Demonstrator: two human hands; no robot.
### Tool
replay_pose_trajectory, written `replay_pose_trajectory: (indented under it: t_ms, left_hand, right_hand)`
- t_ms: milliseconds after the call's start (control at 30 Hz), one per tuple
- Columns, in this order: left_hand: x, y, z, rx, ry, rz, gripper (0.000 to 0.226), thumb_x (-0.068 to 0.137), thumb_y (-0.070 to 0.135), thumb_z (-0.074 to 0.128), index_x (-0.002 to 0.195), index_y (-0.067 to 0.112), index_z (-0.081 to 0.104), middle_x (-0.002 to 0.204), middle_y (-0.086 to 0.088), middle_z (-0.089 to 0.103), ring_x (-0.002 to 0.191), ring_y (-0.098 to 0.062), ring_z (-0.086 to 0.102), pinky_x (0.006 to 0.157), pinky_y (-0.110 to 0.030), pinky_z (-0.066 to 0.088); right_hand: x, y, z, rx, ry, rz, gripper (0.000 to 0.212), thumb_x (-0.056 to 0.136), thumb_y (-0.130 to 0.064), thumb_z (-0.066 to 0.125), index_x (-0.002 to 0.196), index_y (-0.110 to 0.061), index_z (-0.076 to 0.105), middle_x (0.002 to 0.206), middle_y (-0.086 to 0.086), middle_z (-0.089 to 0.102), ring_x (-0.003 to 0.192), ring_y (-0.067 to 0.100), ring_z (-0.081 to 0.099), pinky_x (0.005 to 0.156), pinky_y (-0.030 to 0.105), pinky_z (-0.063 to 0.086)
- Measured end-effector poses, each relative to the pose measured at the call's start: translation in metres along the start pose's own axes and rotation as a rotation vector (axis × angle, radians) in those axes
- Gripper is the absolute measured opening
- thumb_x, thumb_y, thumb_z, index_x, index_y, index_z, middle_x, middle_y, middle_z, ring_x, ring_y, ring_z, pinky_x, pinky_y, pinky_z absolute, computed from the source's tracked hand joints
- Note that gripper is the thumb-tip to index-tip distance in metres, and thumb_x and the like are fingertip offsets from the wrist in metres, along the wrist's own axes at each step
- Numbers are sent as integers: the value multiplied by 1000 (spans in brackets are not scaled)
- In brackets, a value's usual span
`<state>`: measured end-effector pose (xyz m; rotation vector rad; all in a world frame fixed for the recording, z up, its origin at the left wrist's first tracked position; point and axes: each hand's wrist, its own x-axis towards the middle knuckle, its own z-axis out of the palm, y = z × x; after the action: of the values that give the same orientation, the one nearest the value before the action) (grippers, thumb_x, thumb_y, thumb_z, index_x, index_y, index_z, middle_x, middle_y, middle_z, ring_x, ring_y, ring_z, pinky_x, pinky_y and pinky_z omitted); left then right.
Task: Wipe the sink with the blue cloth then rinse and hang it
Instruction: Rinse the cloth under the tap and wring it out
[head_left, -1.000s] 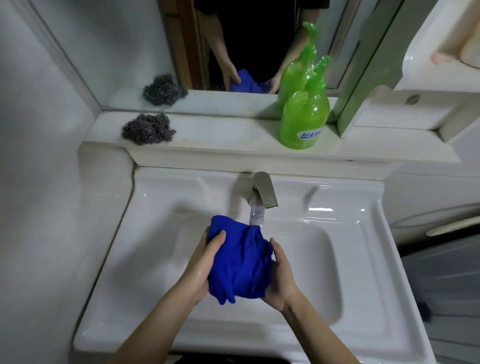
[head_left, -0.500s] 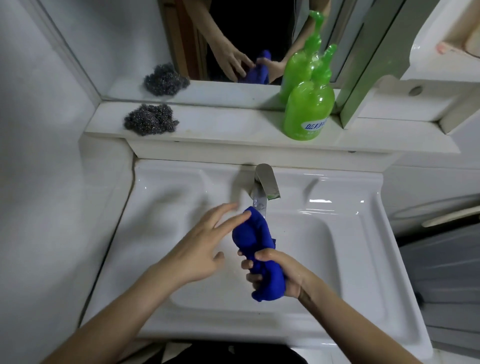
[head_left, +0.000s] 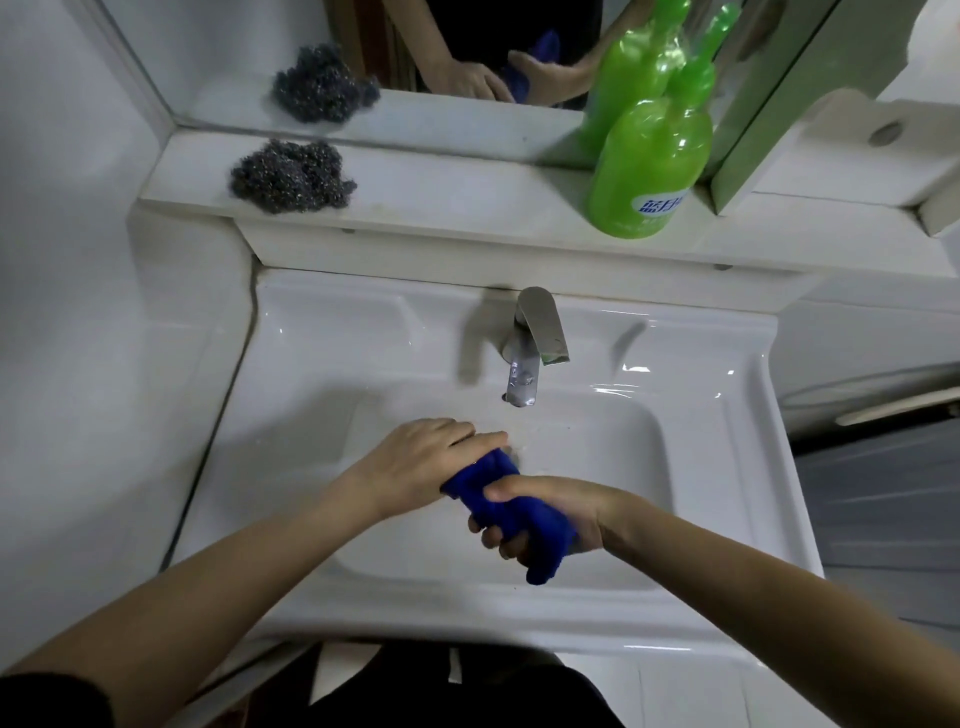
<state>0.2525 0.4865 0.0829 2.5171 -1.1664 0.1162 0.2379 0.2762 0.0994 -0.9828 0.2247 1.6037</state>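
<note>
Gripping the upper end of the blue cloth (head_left: 543, 530) with the left hand (head_left: 421, 460), clenching the lower end in the right hand (head_left: 550, 512). Holding it bunched into a roll over the sink (head_left: 322, 338) basin, near the faucet (head_left: 535, 332). Beyond, on the shelf (head_left: 467, 200): steel wool (head_left: 293, 176), green bottle (head_left: 649, 166).

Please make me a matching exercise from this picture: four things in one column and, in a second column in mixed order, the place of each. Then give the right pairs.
Things
1. blue cloth
2. steel wool
3. green bottle
4. tap

Places
A. right part of the shelf
B. back rim of the sink
C. gripped by the left hand and the right hand
D. left part of the shelf

Pairs: 1-C, 2-D, 3-A, 4-B
</note>
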Motion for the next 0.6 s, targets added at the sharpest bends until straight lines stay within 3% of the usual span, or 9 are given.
replay_pose_trajectory:
  t_ms: [67, 200, 300, 367, 467, 600]
  left_hand:
    - [-2, -4, 2, 39, -121, -38, 53, 62, 11, 81, 112, 16, 63, 80, 0, 69, 67, -24, 66, 52, -27, 48]
    - [3, -6, -1, 71, -367, -187, 23, 80, 21, 65, 102, 22, 56, 87, 6, 67, 66, -18, 56, 52, -24, 28]
    - [16, -1, -8, 70, -504, -292, 18, 79, 20, 59, 81, 30, 44, 70, 11, 55, 59, -14, 47, 47, -23, 24]
    - [22, 2, -9, -49, -570, -406, 21, 75, 13, 56, 68, 26, 40, 62, 9, 50, 53, -13, 47, 45, -24, 28]
    - [27, 7, -7, -267, -633, -573, 22, 71, 6, 56, 63, 22, 43, 57, 4, 48, 48, -15, 45, 45, -23, 30]
    - [36, 16, -13, -680, -773, -849, 20, 56, 0, 66, 65, 11, 52, 51, -1, 49, 43, -17, 44, 45, -21, 36]
  right_hand:
    - [-1, 0, -4, -170, 154, -11, 43, 70, -38, 75, 102, -12, 62, 79, -2, 65, 61, 9, 57, 57, 19, 47]
    - [-6, -15, 0, -750, 431, -26, 42, 63, -36, 81, 95, -16, 62, 86, 1, 66, 75, 19, 65, 64, 31, 52]
    - [-5, -27, 5, -1139, 604, 3, 31, 72, -30, 78, 90, -14, 58, 77, 2, 65, 70, 24, 67, 60, 31, 54]
    - [-6, -32, 6, -1324, 680, -17, 26, 75, -27, 74, 90, -12, 59, 72, 1, 66, 58, 17, 61, 51, 24, 48]
    - [-12, -33, 3, -1600, 757, -127, 26, 78, -26, 68, 97, -16, 54, 87, 3, 69, 62, 20, 57, 50, 25, 40]
    - [-11, -31, -10, -1964, 827, -380, 44, 84, -28, 64, 120, -12, 44, 90, 6, 70, 64, 29, 55, 55, 29, 33]
